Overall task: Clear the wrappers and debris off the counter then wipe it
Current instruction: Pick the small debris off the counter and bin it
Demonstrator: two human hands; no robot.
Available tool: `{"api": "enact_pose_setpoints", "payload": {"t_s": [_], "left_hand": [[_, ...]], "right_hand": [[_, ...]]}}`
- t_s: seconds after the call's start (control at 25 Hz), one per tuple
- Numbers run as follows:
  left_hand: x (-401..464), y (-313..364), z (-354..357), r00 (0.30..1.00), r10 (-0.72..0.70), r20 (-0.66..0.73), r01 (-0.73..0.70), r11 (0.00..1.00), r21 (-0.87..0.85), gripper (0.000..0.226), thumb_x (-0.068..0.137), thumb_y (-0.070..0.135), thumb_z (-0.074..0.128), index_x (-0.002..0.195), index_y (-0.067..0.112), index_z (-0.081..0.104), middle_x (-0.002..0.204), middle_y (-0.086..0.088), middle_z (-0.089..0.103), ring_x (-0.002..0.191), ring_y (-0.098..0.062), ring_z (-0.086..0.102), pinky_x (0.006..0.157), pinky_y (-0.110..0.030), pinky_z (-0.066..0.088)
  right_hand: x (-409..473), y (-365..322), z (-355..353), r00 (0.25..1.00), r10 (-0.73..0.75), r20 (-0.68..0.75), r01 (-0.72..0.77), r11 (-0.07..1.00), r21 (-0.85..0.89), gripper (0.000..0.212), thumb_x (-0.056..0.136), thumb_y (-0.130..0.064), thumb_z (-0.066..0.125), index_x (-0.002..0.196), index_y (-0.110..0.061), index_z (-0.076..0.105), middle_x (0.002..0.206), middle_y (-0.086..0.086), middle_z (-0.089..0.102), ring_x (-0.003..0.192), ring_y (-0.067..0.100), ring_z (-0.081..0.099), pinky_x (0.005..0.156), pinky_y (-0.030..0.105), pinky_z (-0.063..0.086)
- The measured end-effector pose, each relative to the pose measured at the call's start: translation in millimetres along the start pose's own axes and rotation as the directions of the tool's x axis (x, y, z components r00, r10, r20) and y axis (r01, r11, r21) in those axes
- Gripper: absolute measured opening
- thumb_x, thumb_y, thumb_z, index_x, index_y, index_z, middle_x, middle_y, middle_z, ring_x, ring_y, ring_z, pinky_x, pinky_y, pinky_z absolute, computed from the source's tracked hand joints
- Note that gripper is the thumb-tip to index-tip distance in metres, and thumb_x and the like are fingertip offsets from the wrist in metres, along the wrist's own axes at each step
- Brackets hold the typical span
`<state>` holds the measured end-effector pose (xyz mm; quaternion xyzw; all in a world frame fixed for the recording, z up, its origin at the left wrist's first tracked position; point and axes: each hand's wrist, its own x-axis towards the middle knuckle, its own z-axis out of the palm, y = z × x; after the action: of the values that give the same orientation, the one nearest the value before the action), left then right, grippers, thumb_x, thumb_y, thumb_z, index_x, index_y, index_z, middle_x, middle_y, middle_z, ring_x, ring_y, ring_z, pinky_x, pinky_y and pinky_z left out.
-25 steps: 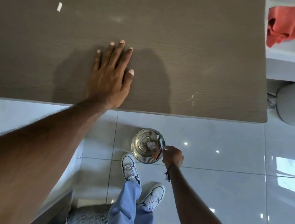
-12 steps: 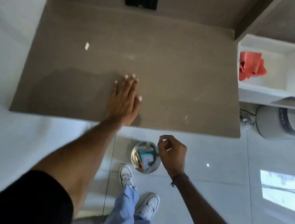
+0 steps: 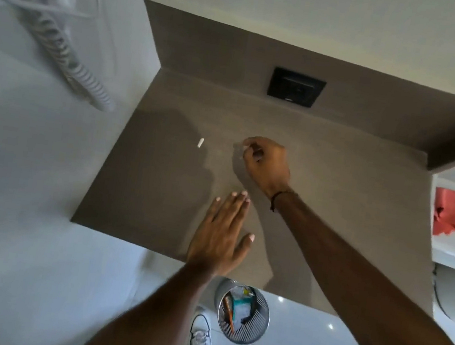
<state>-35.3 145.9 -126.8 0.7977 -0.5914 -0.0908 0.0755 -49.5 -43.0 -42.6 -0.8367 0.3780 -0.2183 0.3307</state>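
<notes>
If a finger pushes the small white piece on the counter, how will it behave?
The small white piece looks tiny and thin, so probably very light. Lying flat on the smooth counter, it would likely slide, not roll. Pinching may be fiddly.

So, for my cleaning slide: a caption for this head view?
Left hand flat on the counter, right hand pinching at debris; white scrap remains.

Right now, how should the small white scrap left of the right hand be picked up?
Pinch the white scrap across its narrow width, coming from above. It lies flat on the counter, a short sliver with nothing beside it; the right hand is nearest.
</notes>
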Motion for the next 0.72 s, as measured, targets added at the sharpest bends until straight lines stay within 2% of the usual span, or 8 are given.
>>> {"api": "enact_pose_setpoints", "payload": {"t_s": [0.12,0.2,0.32,0.44,0.56,0.64,0.72], "left_hand": [[1,-2,1,1.0,-0.011,0.005,0.011,1.0,-0.018,0.077,0.103,0.058,0.025,0.166,0.015,0.013,0.177,-0.004,0.009,0.164,-0.02,0.01,0.132,-0.045,0.007],[2,0,2,1.0,-0.013,0.009,0.013,0.999,-0.03,0.077,0.103,0.06,0.024,0.166,0.016,0.013,0.177,-0.002,0.007,0.164,-0.019,0.008,0.131,-0.045,0.007],[3,-2,1,1.0,-0.023,0.006,0.024,0.998,-0.056,0.077,0.103,0.061,0.025,0.166,0.018,0.013,0.177,-0.001,0.007,0.164,-0.016,0.007,0.133,-0.046,0.012],[3,-3,1,1.0,-0.024,0.0,0.023,0.998,-0.064,0.076,0.103,0.061,0.021,0.166,0.018,0.014,0.177,0.0,0.009,0.164,-0.016,0.008,0.132,-0.047,0.017],[3,-6,2,1.0,-0.007,-0.019,0.006,0.998,-0.07,0.077,0.102,0.06,0.024,0.166,0.018,0.013,0.177,0.0,0.009,0.164,-0.016,0.008,0.133,-0.047,0.015],[3,-6,2,0.999,0.001,-0.042,-0.003,0.998,-0.06,0.077,0.102,0.058,0.031,0.166,0.017,0.017,0.177,0.0,0.012,0.164,-0.017,0.01,0.133,-0.047,0.016],[2,-5,3,0.998,-0.002,-0.058,0.001,1.0,-0.03,0.077,0.101,0.056,0.036,0.165,0.016,0.02,0.176,-0.001,0.015,0.164,-0.019,0.014,0.132,-0.048,0.017]], "right_hand": [[43,-9,27,0.969,-0.085,0.233,0.107,0.991,-0.08,0.031,0.087,-0.008,0.06,0.113,-0.013,0.076,0.113,0.007,0.073,0.099,0.025,0.07,0.09,0.038,0.056],[60,-19,48,0.902,-0.153,0.405,0.233,0.96,-0.156,0.038,0.088,-0.013,0.059,0.124,-0.021,0.071,0.124,0.004,0.068,0.113,0.024,0.065,0.094,0.038,0.053],[77,-32,71,0.801,-0.223,0.556,0.415,0.876,-0.245,0.032,0.092,-0.021,0.057,0.119,-0.028,0.072,0.127,0.0,0.063,0.121,0.025,0.059,0.093,0.039,0.053],[85,-32,72,0.802,-0.212,0.559,0.439,0.844,-0.31,0.024,0.093,-0.025,0.056,0.105,-0.029,0.076,0.121,-0.002,0.065,0.117,0.025,0.06,0.09,0.039,0.054],[77,-4,47,0.848,-0.175,0.501,0.396,0.837,-0.378,0.024,0.092,-0.019,0.054,0.105,-0.024,0.074,0.121,0.002,0.065,0.116,0.028,0.06,0.092,0.041,0.053],[59,28,14,0.905,-0.074,0.42,0.25,0.889,-0.383,0.024,0.092,-0.018,0.056,0.109,-0.019,0.073,0.12,0.008,0.066,0.114,0.031,0.061,0.094,0.04,0.052],[25,59,-21,0.959,0.024,0.281,0.068,0.948,-0.312,0.022,0.092,-0.016,0.06,0.107,-0.013,0.075,0.112,0.013,0.069,0.105,0.033,0.065,0.089,0.035,0.05]]}}
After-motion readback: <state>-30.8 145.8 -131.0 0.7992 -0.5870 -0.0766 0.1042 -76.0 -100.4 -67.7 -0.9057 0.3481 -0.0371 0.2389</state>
